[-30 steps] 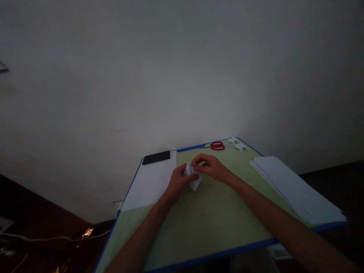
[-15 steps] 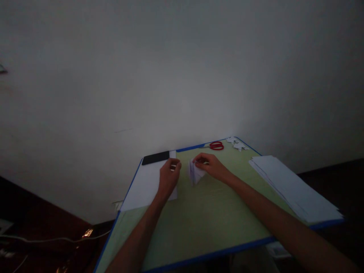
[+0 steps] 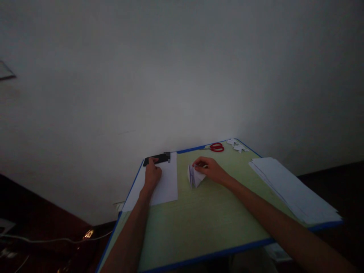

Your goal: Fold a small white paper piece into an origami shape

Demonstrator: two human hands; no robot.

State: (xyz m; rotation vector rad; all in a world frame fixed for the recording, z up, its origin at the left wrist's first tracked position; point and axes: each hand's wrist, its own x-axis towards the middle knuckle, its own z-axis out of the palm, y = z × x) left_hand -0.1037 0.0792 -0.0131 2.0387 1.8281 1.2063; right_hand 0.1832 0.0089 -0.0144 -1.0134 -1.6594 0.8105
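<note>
My right hand [image 3: 209, 168] pinches a folded white paper piece [image 3: 196, 178] at its upper edge. The piece stands on the green tabletop, its pleated layers fanned toward the left. My left hand [image 3: 152, 172] is over the black phone [image 3: 160, 157] at the far left of the table. Its index finger reaches onto the phone and the other fingers look bent; nothing is held in it. Under the phone and my left hand lies a flat white sheet of paper [image 3: 167, 189].
Red-handled scissors [image 3: 217, 147] lie at the table's back edge. White paper scraps [image 3: 238, 146] sit in the back right corner. A stack of white paper [image 3: 292, 189] covers the right side. Blue tape [image 3: 227, 251] edges the table [image 3: 199, 223], which stands against a wall.
My left hand has moved left from beside the folded paper to the phone, its index finger now extended. My right hand keeps its pinch on the folded paper, nearly in place.
</note>
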